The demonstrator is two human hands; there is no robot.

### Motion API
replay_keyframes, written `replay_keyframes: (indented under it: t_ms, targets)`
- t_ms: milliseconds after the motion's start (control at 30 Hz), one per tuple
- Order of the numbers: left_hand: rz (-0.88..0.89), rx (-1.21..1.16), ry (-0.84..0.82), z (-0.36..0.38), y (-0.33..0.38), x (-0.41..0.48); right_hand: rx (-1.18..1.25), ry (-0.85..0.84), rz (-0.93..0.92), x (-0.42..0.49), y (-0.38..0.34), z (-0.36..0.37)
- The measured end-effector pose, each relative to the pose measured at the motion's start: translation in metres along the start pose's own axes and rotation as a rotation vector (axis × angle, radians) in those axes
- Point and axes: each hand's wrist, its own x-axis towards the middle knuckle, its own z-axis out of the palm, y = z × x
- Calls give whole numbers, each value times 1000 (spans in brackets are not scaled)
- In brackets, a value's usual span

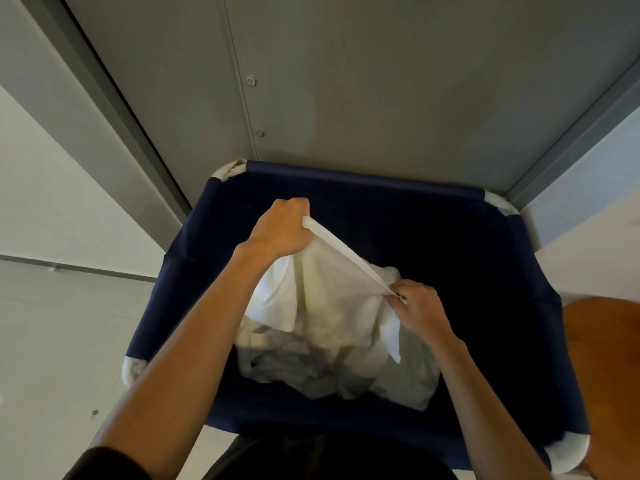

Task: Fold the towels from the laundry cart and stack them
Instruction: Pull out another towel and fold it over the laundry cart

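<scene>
Two bare forearms extend from dark clothing over the near rim of a navy fabric laundry cart (194, 271), where a heap of crumpled white linen (311, 368) lies at the bottom, towards the near side. Above the heap a white towel (332, 282) hangs partly lifted, its banded edge pulled into a straight line between both hands. The right hand (420, 306), lower and nearer, has its grip narrowed to a pinch of thumb and fingertips on one end of that edge, and a loose corner droops below it. The left hand (280, 226), higher and farther, has its grip closed in a fist round the other end, with the body of the towel falling in folds beneath the wrist. Pale floor (52, 341) lies to the left, a wooden surface (609, 358) sits just beside the cart on the right, and a grey metal panel (381, 81) with two round fittings rises behind the far rim
</scene>
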Motion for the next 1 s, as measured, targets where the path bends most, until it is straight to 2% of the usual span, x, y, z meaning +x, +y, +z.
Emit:
replay_keyframes:
  t_ms: [133, 267, 367, 467, 533, 600, 667, 733, 900, 1000]
  targets:
    - [4, 10, 3, 2, -1, 3, -9, 22, -33, -2, 1, -3]
    - [-39, 105, -16, -5, -11, 3, 113, 180, -19, -5, -3, -17]
    - [-167, 324, -60, -2, -21, 1, 263, 298, -36, -2, -19, -38]
    - [-250, 508, -66, 8, -21, -2, 309, 291, -118, 1, -43, -57]
    - [-94, 349, -73, 18, -9, -4, 310, 236, -184, 3, -59, -60]
    - [141, 29, -215, 29, 10, -10, 321, 154, -213, 5, -74, -56]
    - [275, -107, -372, 40, 30, -18, 365, 79, -184, 5, -85, -50]
    - [303, -86, -421, 49, 38, -19, 402, 74, -160, 3, -88, -49]
    - [263, -102, -250, 54, 36, -13, 396, 41, -152, -2, -77, -48]
    - [212, -162, -211, 56, 35, -13, 238, -128, -74, -2, -63, -44]
